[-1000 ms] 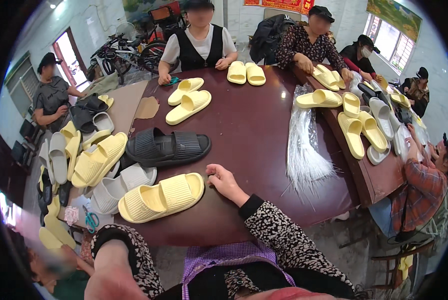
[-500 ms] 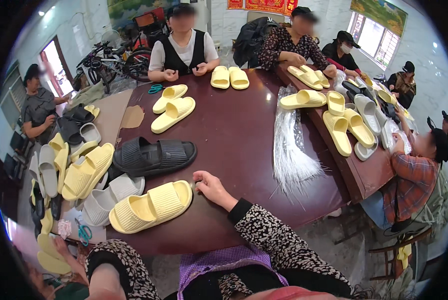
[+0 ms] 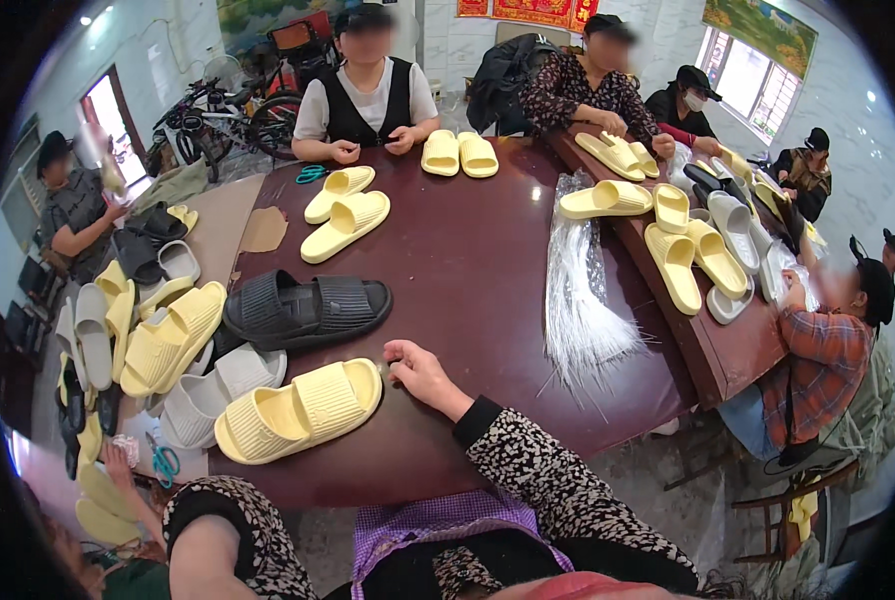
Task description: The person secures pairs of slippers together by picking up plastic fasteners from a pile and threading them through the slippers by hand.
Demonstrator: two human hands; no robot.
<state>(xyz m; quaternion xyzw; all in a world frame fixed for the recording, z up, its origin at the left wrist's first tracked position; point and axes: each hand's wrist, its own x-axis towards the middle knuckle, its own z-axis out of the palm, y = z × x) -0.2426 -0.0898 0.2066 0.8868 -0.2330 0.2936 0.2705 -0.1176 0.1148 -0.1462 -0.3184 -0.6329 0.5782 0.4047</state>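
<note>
Room was a busy workshop: people seated round a big dark table, pale slippers piled on it and off its left edge. I saw the yellow slipper lying at the near edge, long axis running left-low to right-high, toe end just left of the right hand. That hand rested on the wood, fingers loosely curled, gripping nothing, nearly touching the slipper. Left hand out of view; only the arm showed. Black slipper lay just behind.
</note>
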